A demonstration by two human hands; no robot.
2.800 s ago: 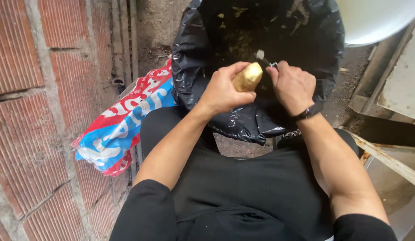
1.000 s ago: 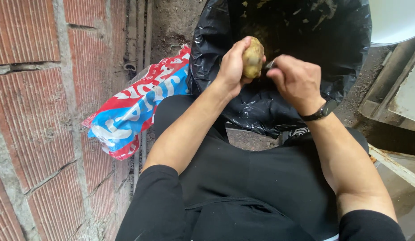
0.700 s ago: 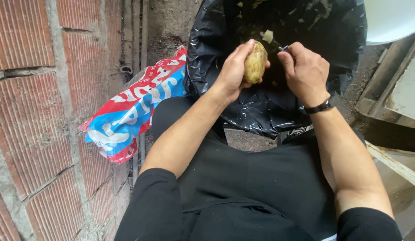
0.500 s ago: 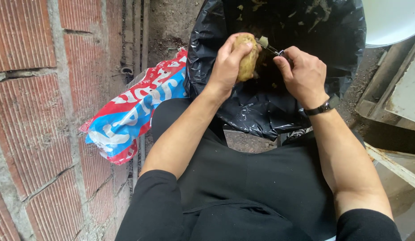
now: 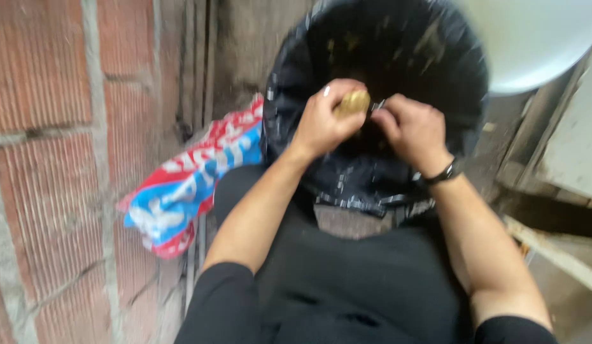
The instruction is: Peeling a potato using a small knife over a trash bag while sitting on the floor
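Holding the potato (image 5: 353, 102) in my left hand (image 5: 321, 124) over the black-lined bin (image 5: 289, 108), my fingers are clenched round its lower half; my right hand (image 5: 414, 127) grips a blurred peeler. It seems firm, wet-slippery; best gripped at the ends.

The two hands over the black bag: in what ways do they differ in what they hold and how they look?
The left hand wraps around a yellowish potato; the right hand is closed beside it, and blur hides what it grips. The right wrist wears a dark band; the left wrist is bare. Both hands are bare and hover over the bin lined with a black bag.
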